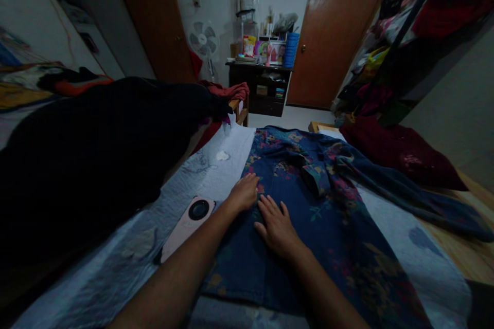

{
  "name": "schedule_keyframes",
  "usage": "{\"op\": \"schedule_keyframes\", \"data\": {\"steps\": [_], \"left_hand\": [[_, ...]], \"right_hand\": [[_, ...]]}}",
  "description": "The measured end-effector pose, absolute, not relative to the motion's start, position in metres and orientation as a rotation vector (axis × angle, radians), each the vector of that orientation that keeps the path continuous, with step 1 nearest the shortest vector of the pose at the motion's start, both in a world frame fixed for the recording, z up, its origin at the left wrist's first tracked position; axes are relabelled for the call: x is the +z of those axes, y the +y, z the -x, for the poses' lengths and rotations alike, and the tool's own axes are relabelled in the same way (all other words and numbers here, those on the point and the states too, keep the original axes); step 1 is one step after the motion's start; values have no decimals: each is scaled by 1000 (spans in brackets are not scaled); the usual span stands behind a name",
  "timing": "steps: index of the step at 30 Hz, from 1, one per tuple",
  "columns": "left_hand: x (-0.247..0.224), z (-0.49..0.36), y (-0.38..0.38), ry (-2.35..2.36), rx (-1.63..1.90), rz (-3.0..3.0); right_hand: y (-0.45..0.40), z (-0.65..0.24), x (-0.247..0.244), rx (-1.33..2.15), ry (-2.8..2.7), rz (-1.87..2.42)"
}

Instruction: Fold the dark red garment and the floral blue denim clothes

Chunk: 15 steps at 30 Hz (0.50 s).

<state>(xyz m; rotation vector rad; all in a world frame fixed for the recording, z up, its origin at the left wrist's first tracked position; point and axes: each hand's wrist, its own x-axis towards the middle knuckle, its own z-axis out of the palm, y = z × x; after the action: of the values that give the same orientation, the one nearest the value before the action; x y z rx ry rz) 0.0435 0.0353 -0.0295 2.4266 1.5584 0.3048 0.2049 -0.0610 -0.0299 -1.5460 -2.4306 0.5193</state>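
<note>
A dark blue long-sleeved garment (285,247) with a floral print lies spread over a white cloth. One of its sleeves (409,195) stretches out to the right, and the other is folded across the upper part, its dark cuff opening (310,181) showing. At the garment's left edge, my left hand (245,193) has its fingers bent together on the fabric. My right hand (277,223) rests flat just to the right of it, fingers spread on the cloth. Beside my left forearm lies a pink phone (189,226) with a round black camera ring, partly covered by the arm.
The white cloth (216,164) covers a wooden surface (473,257). A large black cloth heap (104,149) stands at left. At the right edge sits a maroon cushion-like item (405,157). Behind are a fan (203,38), a dark cabinet (257,93) and hanging clothes (443,15).
</note>
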Motion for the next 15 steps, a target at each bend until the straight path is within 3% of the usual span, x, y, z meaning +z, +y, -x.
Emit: {"op": "schedule_keyframes", "data": {"steps": [5,15], "left_hand": [[-54,-38,-16,1584,280,-2512],[-56,-40,-23,1623,447,-2570]], "right_hand": [[-73,-200,-42,333,-2443,1643],[-101,-204,-37,291,-2426,1770]]}}
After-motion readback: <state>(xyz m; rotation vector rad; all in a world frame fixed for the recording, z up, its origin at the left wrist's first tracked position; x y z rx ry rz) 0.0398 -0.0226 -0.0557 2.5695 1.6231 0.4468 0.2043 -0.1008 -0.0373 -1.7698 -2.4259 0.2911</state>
